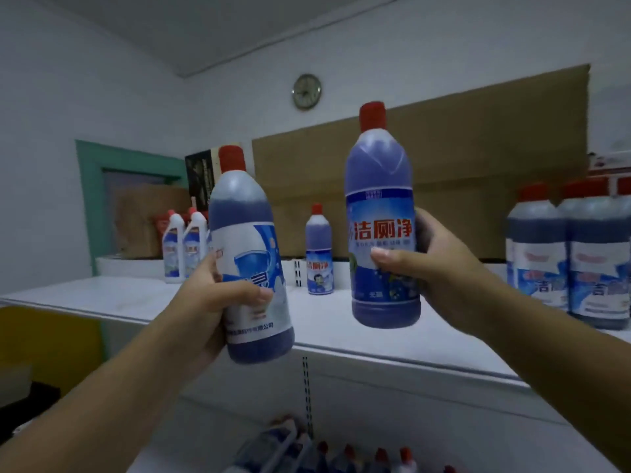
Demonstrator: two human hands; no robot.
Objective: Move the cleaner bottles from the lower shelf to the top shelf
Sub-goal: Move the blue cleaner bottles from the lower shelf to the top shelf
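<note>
My left hand [208,302] grips a blue cleaner bottle [247,240] with a red cap, held upright just in front of the white top shelf [341,322]. My right hand [440,268] grips a second blue red-capped bottle [380,213], raised higher above the shelf. One more such bottle [319,254] stands on the top shelf behind them. Red caps of several bottles [348,455] show on the lower shelf at the bottom edge.
Several larger blue bottles [573,257] crowd the shelf's right end. White bottles [184,247] stand at the far left back. A cardboard sheet [461,158] leans on the wall behind, under a round clock [306,91].
</note>
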